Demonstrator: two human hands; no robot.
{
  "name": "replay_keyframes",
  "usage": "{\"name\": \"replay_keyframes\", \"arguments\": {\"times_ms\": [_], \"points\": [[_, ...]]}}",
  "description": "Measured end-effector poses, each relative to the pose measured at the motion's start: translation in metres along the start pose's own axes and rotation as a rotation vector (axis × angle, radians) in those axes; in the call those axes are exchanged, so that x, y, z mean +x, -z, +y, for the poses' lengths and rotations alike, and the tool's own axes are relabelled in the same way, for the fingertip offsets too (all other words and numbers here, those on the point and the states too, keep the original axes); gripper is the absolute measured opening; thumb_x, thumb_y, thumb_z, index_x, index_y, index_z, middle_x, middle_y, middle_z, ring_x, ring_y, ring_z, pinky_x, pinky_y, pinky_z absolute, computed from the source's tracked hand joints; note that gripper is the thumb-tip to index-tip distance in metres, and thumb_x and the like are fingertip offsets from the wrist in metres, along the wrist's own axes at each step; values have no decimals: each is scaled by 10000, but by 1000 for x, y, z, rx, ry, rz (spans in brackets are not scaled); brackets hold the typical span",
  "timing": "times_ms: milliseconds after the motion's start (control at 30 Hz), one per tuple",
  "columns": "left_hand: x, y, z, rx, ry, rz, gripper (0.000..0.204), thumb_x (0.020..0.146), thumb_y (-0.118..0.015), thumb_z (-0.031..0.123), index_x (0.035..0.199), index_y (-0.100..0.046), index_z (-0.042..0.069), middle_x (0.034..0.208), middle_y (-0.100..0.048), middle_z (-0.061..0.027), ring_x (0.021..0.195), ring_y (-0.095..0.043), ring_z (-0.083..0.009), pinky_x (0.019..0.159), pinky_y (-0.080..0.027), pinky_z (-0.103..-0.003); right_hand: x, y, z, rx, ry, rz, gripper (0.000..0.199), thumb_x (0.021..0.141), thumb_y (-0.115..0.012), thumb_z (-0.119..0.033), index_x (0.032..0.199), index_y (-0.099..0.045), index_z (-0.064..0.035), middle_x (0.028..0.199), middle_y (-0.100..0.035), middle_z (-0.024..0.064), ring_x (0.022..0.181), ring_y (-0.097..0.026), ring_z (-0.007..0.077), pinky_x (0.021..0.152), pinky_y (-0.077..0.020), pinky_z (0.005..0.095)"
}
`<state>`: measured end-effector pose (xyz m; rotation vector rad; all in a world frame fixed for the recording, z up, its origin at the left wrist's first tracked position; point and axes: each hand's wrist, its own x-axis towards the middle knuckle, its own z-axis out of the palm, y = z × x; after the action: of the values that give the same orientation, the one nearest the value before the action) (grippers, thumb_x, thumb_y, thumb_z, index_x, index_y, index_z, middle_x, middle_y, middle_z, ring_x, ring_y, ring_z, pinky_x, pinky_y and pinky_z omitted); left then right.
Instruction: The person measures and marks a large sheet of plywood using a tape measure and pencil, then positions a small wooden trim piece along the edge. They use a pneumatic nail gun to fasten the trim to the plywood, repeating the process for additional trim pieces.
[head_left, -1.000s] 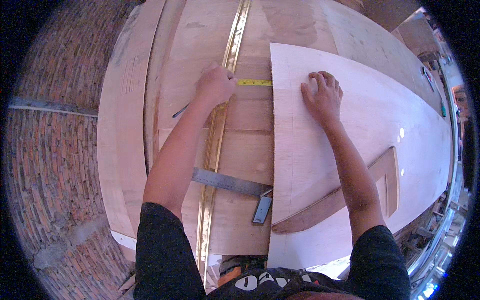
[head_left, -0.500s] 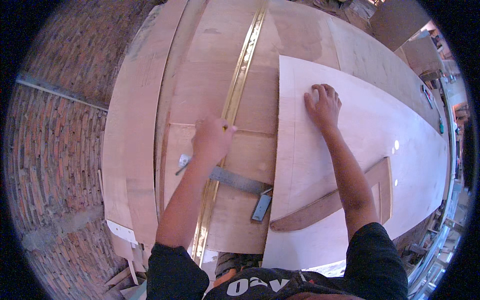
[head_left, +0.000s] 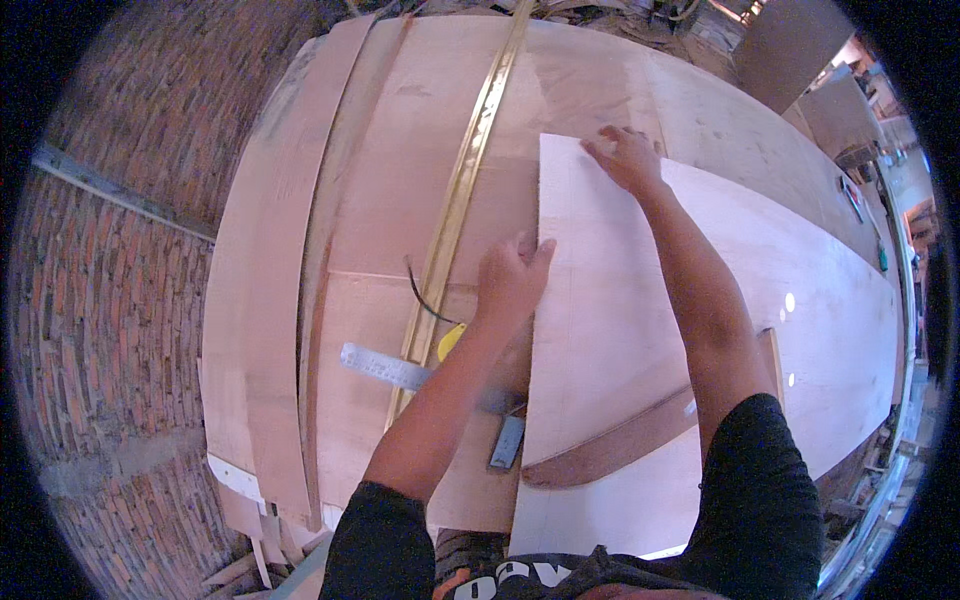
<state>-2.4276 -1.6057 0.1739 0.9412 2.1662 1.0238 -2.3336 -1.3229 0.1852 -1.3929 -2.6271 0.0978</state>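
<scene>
My left hand [head_left: 512,278] is just beside the left edge of a pale plywood sheet [head_left: 610,260]. Its thumb stretches toward that edge, apart from the fingers, and no object shows in it. At the sheet's far edge, my right hand [head_left: 630,160] spreads its fingers across the rim, thumb over the surface. By my left forearm lies a yellow tape measure [head_left: 452,342] with a curved black strap. A metal try square's blade [head_left: 385,366] passes under that forearm, and its grey stock [head_left: 507,443] sits near the sheet.
A long gold-coloured metal strip [head_left: 470,150] runs lengthwise over the large plywood work surface [head_left: 400,200]. A brown wooden angle piece [head_left: 610,440] rests on the pale sheet, partly behind my right arm. Long plywood strips [head_left: 290,230] line the left side, beside a brick wall [head_left: 110,330].
My left hand has moved right toward the sheet's edge, and the yellow tape measure now lies uncovered. My right hand has shifted from the sheet's surface to its far edge.
</scene>
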Motion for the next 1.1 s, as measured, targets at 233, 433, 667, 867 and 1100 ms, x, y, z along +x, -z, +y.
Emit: {"name": "replay_keyframes", "arguments": {"times_ms": [233, 433, 667, 867, 1100], "points": [[39, -53, 2, -82, 58, -22, 608, 917, -748, 406, 1264, -657, -85, 1177, -714, -310, 1132, -688, -447, 1005, -528, -491, 41, -4, -17, -37, 105, -444, 969, 787, -574, -909, 1268, -740, -85, 1339, -700, 184, 1286, -631, 398, 1125, -369, 655], [38, -58, -28, -355, 105, -57, 515, 891, -800, 272, 1247, -663, -74, 1158, -739, -255, 1074, -724, -364, 964, -555, -435, 21, 4, -82, -18, 160, -326, 950, 716, -700, -833, 1290, -730, -77, 1338, -699, 203, 1264, -643, 412, 1077, -433, 652], [-8, -32, 1, -728, 229, -243, 453, 991, -722, 323, 1245, -670, -48, 1123, -744, -175, 967, -715, -179, 879, -573, -347, 34, 19, -73, -29, 124, -382, 824, 722, -756, -669, 1290, -728, -73, 1309, -709, 209, 1240, -659, 405, 1046, -494, 575], [25, -29, -16, -1155, 367, -244, 437, 1033, -643, 350, 1288, -672, -3, 1154, -738, -161, 985, -716, -286, 921, -565, -432, 28, 25, -73, -87, 193, -247, 816, 753, -719, -698, 1232, -747, -38, 1247, -728, 226, 1199, -679, 402, 1028, -524, 493], [82, -25, -37, 50, -287, 91, 401, 983, -658, 269, 1280, -687, 0, 1209, -698, -239, 1127, -660, -400, 997, -523, -479, 44, 20, -56, 267, 145, -284, 812, 876, -590, -759, 1047, -794, 7, 1086, -757, 267, 1126, -699, 442, 990, -520, 489]]}}
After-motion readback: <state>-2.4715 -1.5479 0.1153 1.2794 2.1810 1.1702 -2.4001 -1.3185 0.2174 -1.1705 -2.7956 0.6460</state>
